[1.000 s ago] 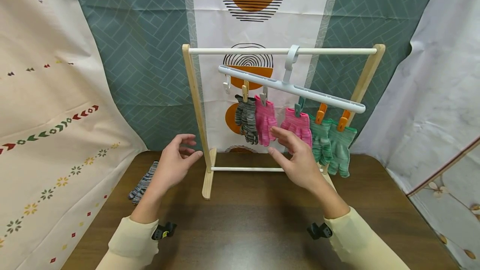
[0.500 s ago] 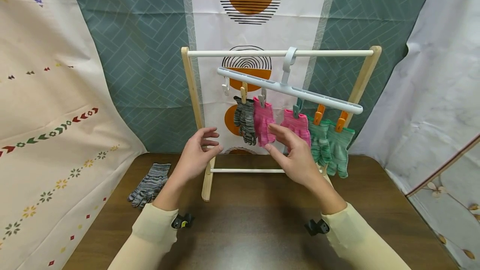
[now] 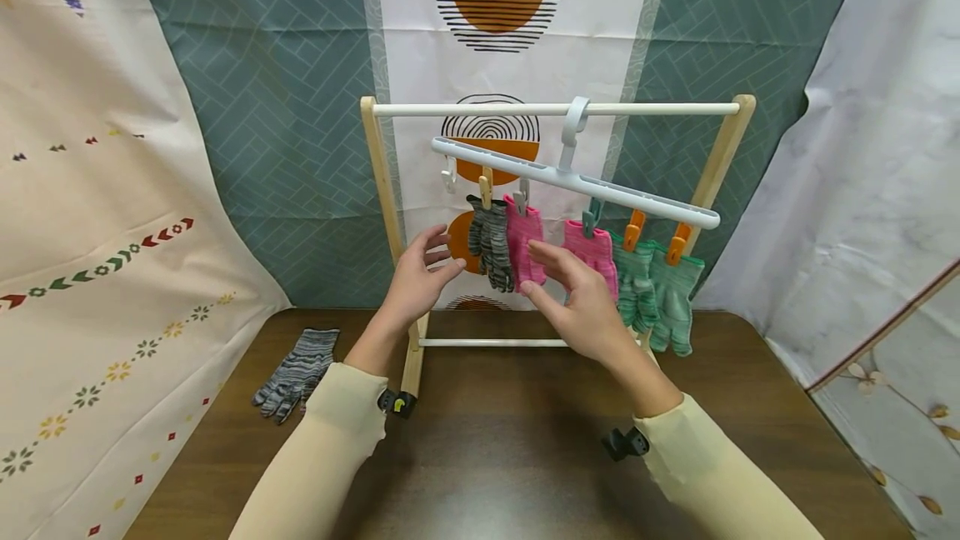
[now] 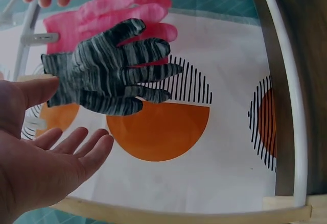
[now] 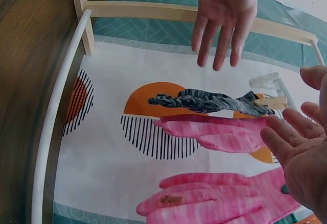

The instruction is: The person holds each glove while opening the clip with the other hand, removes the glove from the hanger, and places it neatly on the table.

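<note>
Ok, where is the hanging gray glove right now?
In the head view, the gray glove hangs by a beige clip from the left half of the hanger, between the left hand and a pink glove.

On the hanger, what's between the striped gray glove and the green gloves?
A pink glove, then a second pink glove; the head view shows both hanging there.

Left sleeve (image 3: 315,444): long, plain, pale cream-yellow fabric, lightly creased, ending at the wrist. Right sleeve (image 3: 712,465): matching colour, located to the right of the left sleeve. Left wrist unit (image 3: 397,403): compact, black, with a small yellow marking; located at the left sleeve's inner edge. Right wrist unit (image 3: 624,444): black, angular, on the side facing the left sleeve. Left hand (image 3: 422,280) and right hand (image 3: 576,302): bare.
</note>
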`<state>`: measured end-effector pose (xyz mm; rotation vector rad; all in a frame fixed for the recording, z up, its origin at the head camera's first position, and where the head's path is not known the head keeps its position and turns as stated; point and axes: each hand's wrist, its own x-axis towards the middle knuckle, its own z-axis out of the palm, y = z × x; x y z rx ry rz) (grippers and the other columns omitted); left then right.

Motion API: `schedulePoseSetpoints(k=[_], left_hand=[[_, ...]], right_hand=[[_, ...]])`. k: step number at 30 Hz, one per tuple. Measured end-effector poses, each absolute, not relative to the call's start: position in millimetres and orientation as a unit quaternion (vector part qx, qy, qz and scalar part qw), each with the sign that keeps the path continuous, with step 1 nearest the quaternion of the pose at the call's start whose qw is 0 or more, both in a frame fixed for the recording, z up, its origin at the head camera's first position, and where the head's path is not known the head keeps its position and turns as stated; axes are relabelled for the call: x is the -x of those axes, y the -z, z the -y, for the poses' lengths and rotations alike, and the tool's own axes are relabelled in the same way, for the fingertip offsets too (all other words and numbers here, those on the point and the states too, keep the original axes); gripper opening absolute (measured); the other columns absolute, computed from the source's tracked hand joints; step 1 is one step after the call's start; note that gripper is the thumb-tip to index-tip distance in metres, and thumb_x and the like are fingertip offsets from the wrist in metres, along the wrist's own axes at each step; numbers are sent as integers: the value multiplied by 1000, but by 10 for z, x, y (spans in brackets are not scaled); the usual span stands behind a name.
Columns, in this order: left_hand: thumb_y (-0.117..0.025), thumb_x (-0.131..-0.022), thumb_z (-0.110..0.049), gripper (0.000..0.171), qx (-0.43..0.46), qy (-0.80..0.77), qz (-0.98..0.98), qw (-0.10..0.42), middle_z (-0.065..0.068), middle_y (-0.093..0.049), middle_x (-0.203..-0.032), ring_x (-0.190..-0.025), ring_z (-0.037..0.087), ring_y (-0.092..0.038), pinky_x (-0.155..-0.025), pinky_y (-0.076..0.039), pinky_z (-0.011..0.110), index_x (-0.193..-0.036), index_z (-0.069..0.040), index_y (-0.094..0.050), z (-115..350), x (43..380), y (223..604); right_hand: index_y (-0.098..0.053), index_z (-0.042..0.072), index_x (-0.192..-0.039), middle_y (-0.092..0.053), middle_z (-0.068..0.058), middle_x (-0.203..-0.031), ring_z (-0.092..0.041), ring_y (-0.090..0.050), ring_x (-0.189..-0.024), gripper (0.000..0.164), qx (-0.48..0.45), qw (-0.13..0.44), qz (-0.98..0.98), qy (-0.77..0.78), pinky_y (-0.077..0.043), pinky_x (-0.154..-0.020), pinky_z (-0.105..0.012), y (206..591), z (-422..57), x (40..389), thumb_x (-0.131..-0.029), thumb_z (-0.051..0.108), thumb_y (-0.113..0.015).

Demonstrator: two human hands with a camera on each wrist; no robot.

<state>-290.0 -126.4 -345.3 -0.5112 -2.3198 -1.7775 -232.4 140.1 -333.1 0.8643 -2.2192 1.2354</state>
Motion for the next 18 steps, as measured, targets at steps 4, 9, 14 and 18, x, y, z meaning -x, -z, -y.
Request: schedulePoseSetpoints(k=[4,9,14,18], left_hand=[[-67,-106,-16,69,173,606,772,88,24,-39,-164,-147,46,-41,-115,-41,59,-165,-5,-32,1193,3045,3430],[-65,-108,-18,70,179,599,775,91,20,-36,-167,-153,38,-36,-122,-32,57,-166,-4,-29,1095,3190,3387],[-65,-108,-20,71,179,598,778,71,12,-36,-169,-156,28,-33,-123,-33,50,-167,-9,-28,1005,3306,3349],[-64,-106,-14,69,179,604,774,60,15,-43,-164,-152,32,-38,-120,-38,51,-167,-9,-31,965,3368,3332]], right_hand=[[-56,3,-150,-60,-19,-148,-38,-63,-130,54,-322,229,801,-450,-51,-108,-50,3321,-1370,2341,-100,13,-76],[-56,4,-150,-60,-19,-148,-41,-63,-130,54,-323,227,802,-448,-51,-108,-49,3320,-1338,2348,-100,14,-76],[-56,4,-150,-60,-16,-149,-40,-63,-131,55,-324,225,801,-450,-51,-108,-50,3312,-1321,2358,-100,15,-76],[-56,6,-151,-60,-13,-150,-37,-62,-132,55,-322,222,804,-448,-51,-108,-50,3299,-1314,2375,-101,17,-76]])
